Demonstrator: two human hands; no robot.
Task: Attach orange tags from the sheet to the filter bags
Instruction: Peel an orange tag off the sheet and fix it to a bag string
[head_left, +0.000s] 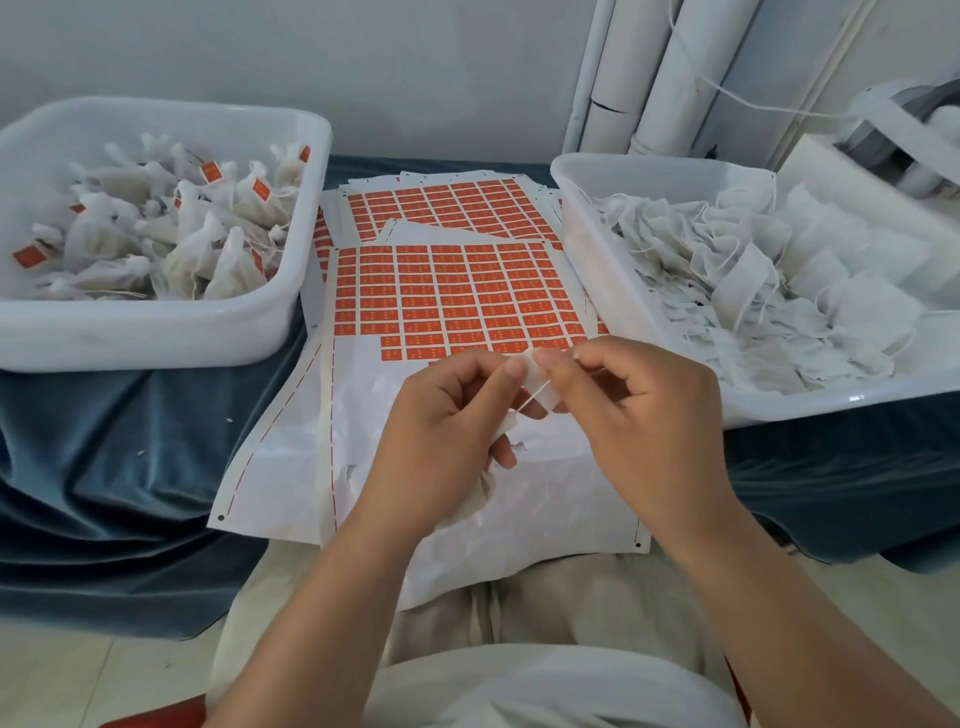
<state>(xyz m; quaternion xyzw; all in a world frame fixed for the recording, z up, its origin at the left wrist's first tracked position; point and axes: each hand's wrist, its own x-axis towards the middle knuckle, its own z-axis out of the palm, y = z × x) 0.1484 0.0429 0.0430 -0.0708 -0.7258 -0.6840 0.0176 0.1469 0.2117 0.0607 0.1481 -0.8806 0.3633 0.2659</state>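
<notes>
Clearly, your bench (130, 467), under its blue velvet cover, is laid out as a line of work. The tub of finished bags (291, 291) stands at the left edge and the tub of empty filter bags (597, 176) at the right edge. So, I think, a bag comes from the right, is tagged in the middle, and leaves to the left.

The sheet of orange tags (457, 296) lies between the two tubs, on top of more sheets (441, 202), and its near end hangs over the front edge of the bench toward your lap. The near part of it is already bare white backing; the orange rows begin farther from you, just beyond your fingers, so the next tag is close to reach.

You hold one filter bag (540, 389) above that bare part. Your left hand (441, 431) has its fingers curled around the lower part of the bag. Your right hand (639, 410) pinches the upper edge between thumb and forefinger. The string (535, 392) runs across the bag between both hands, probably kept tight so that a tag can be fixed on it. No tag is seen in your fingers.

The tags carry small light marks, but I cannot read them, and no brand is visible.
</notes>
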